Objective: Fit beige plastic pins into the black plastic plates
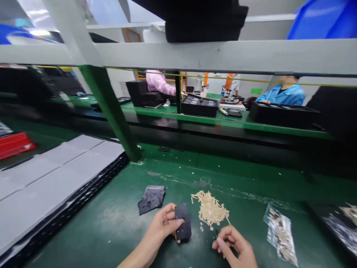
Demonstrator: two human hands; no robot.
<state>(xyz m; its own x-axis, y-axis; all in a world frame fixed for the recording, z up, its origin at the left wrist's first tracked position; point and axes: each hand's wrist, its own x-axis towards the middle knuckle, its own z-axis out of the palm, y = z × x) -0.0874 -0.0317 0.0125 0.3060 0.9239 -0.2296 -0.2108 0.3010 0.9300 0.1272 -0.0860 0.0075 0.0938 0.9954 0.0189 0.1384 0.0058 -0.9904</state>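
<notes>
My left hand holds a small flat black plastic part upright over the green bench mat. My right hand is beside it to the right, fingers pinched on a tiny dark piece that is too small to identify. Just beyond my right hand lies a heap of small beige pieces. A second flat dark part lies on the mat, left of the heap and apart from my hands.
A stack of grey-topped black trays fills the left. A clear bag of small parts lies at the right, a black tray beyond it. A green post stands behind. Two people work at the far bench.
</notes>
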